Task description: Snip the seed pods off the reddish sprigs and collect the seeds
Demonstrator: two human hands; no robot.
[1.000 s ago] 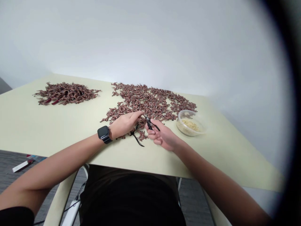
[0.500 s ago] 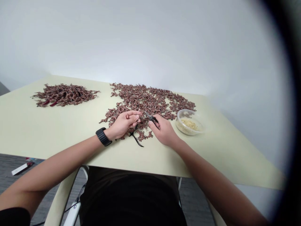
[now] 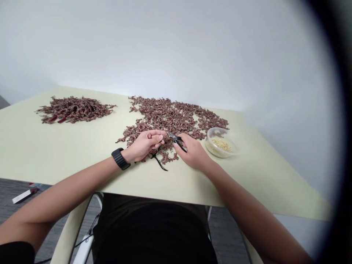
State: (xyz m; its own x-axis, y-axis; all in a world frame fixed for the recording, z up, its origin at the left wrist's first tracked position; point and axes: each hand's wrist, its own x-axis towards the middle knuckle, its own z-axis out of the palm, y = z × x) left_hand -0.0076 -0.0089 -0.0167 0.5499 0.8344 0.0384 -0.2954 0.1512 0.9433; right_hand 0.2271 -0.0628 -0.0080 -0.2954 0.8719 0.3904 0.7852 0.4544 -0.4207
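The right hand (image 3: 194,152) is gripping fine-nosed pliers (image 3: 174,137), whose tips are meeting the left hand's (image 3: 143,145) pinched fingers; I can't tell what those are holding. Both hands are working close together over scattered reddish-brown pieces (image 3: 176,113), beside a clear tub (image 3: 220,151) of golden bits (image 3: 221,144). This close work seems to be calling for steady fingertips.

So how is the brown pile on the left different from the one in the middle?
The left pile is compact and heaped, while the middle pile spreads wider, with gaps showing the table. The left pile includes dark red pieces; none are discernible in the middle pile. Both look like tangled, reddish-brown bits.
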